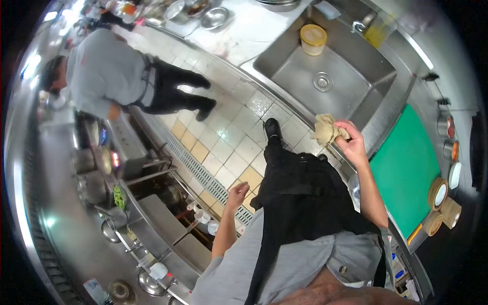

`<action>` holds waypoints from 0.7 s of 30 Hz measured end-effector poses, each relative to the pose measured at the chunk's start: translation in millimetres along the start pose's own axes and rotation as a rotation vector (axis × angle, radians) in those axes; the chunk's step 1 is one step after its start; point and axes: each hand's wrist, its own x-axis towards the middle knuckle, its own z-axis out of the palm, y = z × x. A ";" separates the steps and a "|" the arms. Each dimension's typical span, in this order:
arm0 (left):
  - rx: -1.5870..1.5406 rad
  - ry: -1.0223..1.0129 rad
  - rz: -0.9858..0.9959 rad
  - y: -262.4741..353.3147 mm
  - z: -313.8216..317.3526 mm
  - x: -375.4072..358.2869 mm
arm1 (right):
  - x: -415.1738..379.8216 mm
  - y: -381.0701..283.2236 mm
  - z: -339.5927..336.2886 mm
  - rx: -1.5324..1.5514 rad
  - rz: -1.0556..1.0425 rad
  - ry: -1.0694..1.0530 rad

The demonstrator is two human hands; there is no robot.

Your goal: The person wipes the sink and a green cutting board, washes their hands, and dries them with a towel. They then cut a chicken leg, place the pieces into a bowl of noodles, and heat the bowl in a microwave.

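My right hand (352, 142) pinches a crumpled beige cloth (327, 130), which could also be a paper towel. Both are at the front edge of a steel sink (351, 96). My left hand (238, 195) hangs over the tiled floor at my side, its fingers curled in, with nothing visible in them. In the sink's far left corner stands a tub with a yellowish lid (312, 39). A green cutting board (406, 165) lies to the right of my right forearm.
A co-worker in a grey shirt (109, 68) leans over the stove line at the left. A pot (84, 160) and greens (119, 197) sit there. A drain grate (195, 168) crosses the floor. Bamboo steamers (433, 222) stand by the board; metal bowls (214, 18) are on the far counter.
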 end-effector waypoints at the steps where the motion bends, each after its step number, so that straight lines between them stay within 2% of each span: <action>1: 0.075 -0.005 -0.010 15.4 -9.5 9.0 | 20.1 -9.8 13.8 -0.011 -0.003 -0.006; 7: 0.018 -0.038 0.038 9.5 -105.4 114.0 | 151.1 -54.5 112.1 -0.138 -0.162 -0.016; 8: 0.038 0.028 0.031 17.4 -125.5 127.4 | 174.4 -56.9 130.1 -0.156 -0.200 -0.049; 9: 0.063 0.088 0.025 29.4 -141.4 139.6 | 194.9 -55.3 147.3 -0.175 -0.232 -0.077; 11: 0.004 0.167 0.055 47.5 -171.8 161.0 | 230.1 -55.3 180.0 -0.218 -0.167 -0.141; 13: -0.021 0.143 0.027 51.9 -202.3 186.2 | 251.1 -15.7 205.4 -0.335 -0.253 -0.168; 14: -0.038 0.116 0.016 61.0 -215.8 190.7 | 246.7 -1.4 212.1 -0.351 -0.224 -0.119; 16: -0.133 0.072 0.050 73.0 -233.6 197.8 | 219.5 17.0 213.9 -0.408 -0.131 -0.279; 19: -0.102 0.024 -0.001 62.9 -259.4 214.5 | 165.7 25.6 184.2 -0.371 -0.022 -0.117; 21: -0.062 -0.023 -0.070 37.5 -276.6 236.1 | 133.8 29.3 156.8 -0.400 0.060 -0.123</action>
